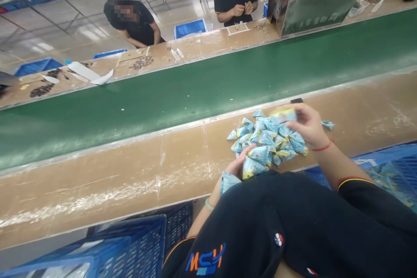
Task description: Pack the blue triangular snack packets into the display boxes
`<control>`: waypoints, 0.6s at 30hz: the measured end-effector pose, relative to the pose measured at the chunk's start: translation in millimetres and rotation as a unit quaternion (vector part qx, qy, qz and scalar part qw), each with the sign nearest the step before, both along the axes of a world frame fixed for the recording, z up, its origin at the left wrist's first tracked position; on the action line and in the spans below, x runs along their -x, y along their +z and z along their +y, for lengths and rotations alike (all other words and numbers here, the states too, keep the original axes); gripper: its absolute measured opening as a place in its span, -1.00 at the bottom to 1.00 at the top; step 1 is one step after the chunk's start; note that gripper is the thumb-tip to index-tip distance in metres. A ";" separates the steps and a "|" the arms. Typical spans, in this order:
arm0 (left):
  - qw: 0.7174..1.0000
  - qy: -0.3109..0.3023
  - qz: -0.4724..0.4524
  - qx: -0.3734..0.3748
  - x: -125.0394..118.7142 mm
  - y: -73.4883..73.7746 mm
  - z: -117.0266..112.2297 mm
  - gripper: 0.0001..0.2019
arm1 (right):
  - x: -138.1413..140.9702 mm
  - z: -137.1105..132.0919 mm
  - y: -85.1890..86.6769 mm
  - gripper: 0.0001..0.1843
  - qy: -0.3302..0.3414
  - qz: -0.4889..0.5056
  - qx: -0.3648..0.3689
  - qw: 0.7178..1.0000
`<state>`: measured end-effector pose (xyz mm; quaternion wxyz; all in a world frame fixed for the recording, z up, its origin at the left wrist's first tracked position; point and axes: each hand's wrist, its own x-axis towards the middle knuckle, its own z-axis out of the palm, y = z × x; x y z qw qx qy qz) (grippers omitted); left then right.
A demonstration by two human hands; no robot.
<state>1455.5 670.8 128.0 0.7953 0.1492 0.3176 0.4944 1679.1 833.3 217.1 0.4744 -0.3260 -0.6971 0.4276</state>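
Note:
A heap of small light-blue and yellow pyramid-shaped packets (265,134) lies on the brown work surface in front of me. My right hand (308,124) is over the heap's right side, its fingers closed on a packet (284,115) that is blurred by motion. Low at the near left of the heap, my left hand (237,166) is curled around several packets (256,161); its fingers are partly hidden behind them. Another packet (230,181) rests at my left wrist. One loose packet (327,124) sits to the right, past my right hand.
Beyond the brown surface (107,182) runs a green conveyor belt (146,106). Two people work on the far side, near white bottles (78,69) and small dark parts (141,62). Blue crates (140,247) stand below at left; another crate (391,156) holding packets is at right.

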 end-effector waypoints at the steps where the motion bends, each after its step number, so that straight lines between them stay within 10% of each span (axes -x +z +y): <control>1: 1.000 0.001 -0.004 0.000 0.2 0.6 -1.2 -0.38 | -2.4 3.2 -8.1 -0.51 -0.005 -0.014 0.013 1.000; 6: 1.000 0.008 -0.003 0.008 1.0 3.5 -4.5 -0.45 | -8.6 9.5 -32.1 -0.52 -0.002 -0.095 0.004 0.995; 18: 0.999 0.035 -0.009 0.022 -2.6 7.4 -9.7 -0.47 | 25.2 19.2 -30.9 -0.34 0.111 -0.187 -0.086 0.972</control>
